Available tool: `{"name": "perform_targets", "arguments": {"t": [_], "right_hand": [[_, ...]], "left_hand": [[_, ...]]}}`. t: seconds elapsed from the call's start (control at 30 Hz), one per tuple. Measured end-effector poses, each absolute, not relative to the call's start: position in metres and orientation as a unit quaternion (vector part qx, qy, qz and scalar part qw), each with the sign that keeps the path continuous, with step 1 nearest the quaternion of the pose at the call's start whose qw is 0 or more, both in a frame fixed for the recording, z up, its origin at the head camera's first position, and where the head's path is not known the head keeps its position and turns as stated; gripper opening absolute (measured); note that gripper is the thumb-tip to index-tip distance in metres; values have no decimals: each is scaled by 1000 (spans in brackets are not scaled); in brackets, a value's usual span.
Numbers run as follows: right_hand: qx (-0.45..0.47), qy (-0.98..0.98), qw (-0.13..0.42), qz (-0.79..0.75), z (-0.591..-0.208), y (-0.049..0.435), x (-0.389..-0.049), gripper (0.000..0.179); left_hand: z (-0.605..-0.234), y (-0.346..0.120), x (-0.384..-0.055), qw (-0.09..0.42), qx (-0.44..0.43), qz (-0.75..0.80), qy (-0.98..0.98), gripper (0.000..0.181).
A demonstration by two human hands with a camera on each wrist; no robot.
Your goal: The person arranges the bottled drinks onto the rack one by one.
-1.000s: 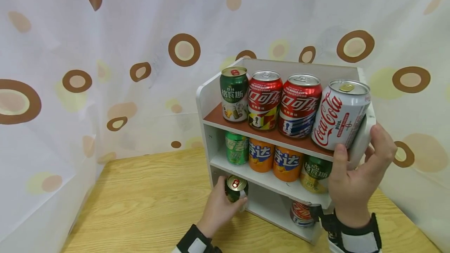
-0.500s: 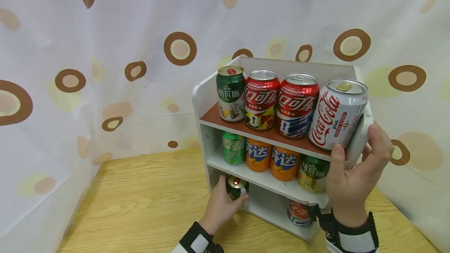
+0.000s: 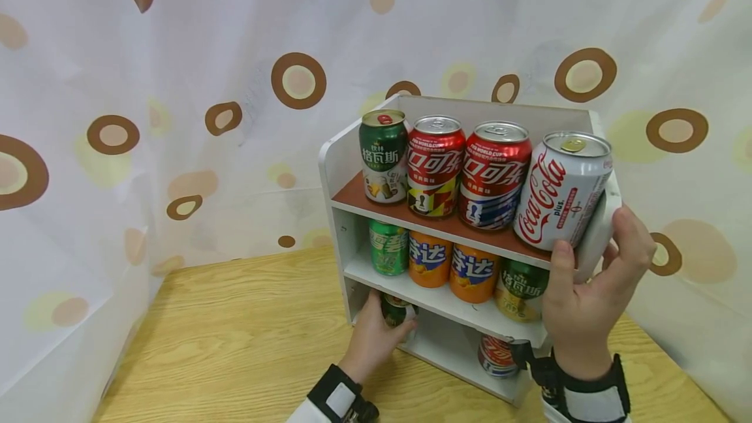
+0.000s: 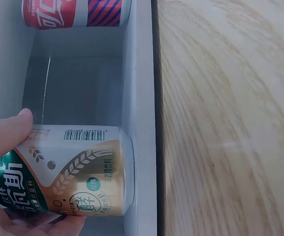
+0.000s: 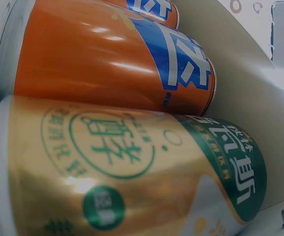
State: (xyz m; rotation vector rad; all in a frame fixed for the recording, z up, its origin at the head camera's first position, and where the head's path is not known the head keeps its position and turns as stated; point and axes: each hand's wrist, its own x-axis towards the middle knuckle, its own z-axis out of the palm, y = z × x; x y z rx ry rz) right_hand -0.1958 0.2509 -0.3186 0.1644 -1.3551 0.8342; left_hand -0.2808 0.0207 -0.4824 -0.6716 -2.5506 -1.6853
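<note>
In the head view my left hand (image 3: 374, 339) grips a green-and-gold drink can (image 4: 85, 172), standing at the left end of the bottom shelf. The left wrist view shows its base at the shelf's front lip, with my thumb and fingers on opposite sides. My right hand (image 3: 590, 299) holds the right side panel of the white shelf rack (image 3: 339, 240), fingers over the panel's edge and thumb at the front. Just above that thumb, a white Coca-Cola can (image 3: 561, 194) leans on the top shelf. A red cola can (image 3: 496, 352) stands at the bottom right.
Two red cola cans (image 3: 435, 165) and a green-and-white can (image 3: 383, 155) share the top shelf. The middle shelf carries a green can (image 3: 388, 248), two orange cans (image 3: 431, 260) and a green-and-gold can (image 3: 521, 287). A wooden table (image 3: 235, 331) supports the rack; a patterned curtain hangs behind.
My left hand has moved the green-and-gold can deeper into the bottom shelf, so its top is now partly hidden under the middle shelf. My right hand keeps its hold on the rack.
</note>
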Motion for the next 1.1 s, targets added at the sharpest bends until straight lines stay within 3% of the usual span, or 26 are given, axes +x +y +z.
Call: {"name": "perform_targets", "arguments": {"t": [0.53, 1.1], "right_hand": [[70, -602, 699, 381, -318, 248, -195, 54], [68, -599, 697, 389, -317, 247, -195, 49]], "left_hand": [[-482, 17, -280, -25, -223, -543, -809, 97], [-489, 24, -275, 4, -183, -523, -833, 101]]}}
